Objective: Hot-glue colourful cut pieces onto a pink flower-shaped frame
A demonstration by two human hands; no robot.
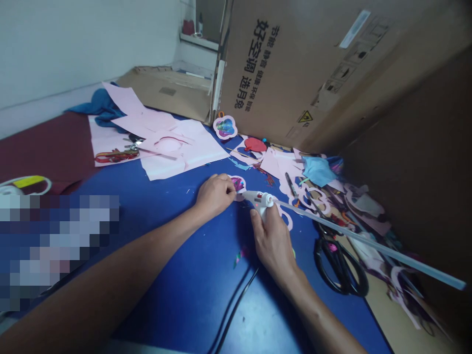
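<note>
My right hand (273, 236) is wrapped round the grip of a white hot glue gun (255, 197), and a long clear glue stick (368, 240) sticks out of its back. The gun's nozzle points left, right at the edge of a small flower-shaped piece (238, 184) with a pink rim and a shiny purple middle. Closed fingers of my left hand (217, 194) pinch that piece at its left side and partly cover it. Below the gun, a pink paper ring (287, 220) shows partly behind my right hand.
Black-handled scissors (341, 265) lie at the right among paper and fabric scraps. Pink sheets (184, 147) spread over the back left of the blue table (165, 280). A finished-looking flower piece (225, 127) leans by a large cardboard box (295, 64). A black cord (236, 309) crosses the front.
</note>
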